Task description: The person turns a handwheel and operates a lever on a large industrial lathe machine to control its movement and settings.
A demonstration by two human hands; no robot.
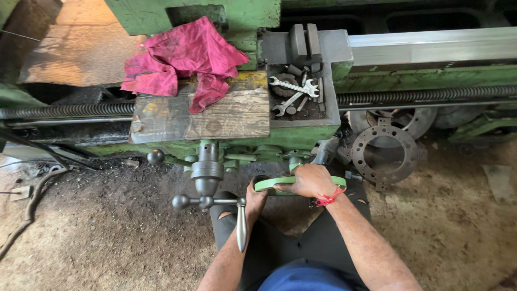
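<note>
Fingers (284, 188) of both hands grip the green handwheel (269, 184) — lying flat, rim running left-right.

The right hand (307, 180) hides part of the green handwheel (269, 185); the left hand's (254, 198) fingers are hidden.

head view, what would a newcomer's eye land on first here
A crumpled magenta rag lies on the green lathe, top centre. Below it both hands, right hand and left hand, grip the green handwheel. Silver spanners sit in a tray right of the rag.
</note>
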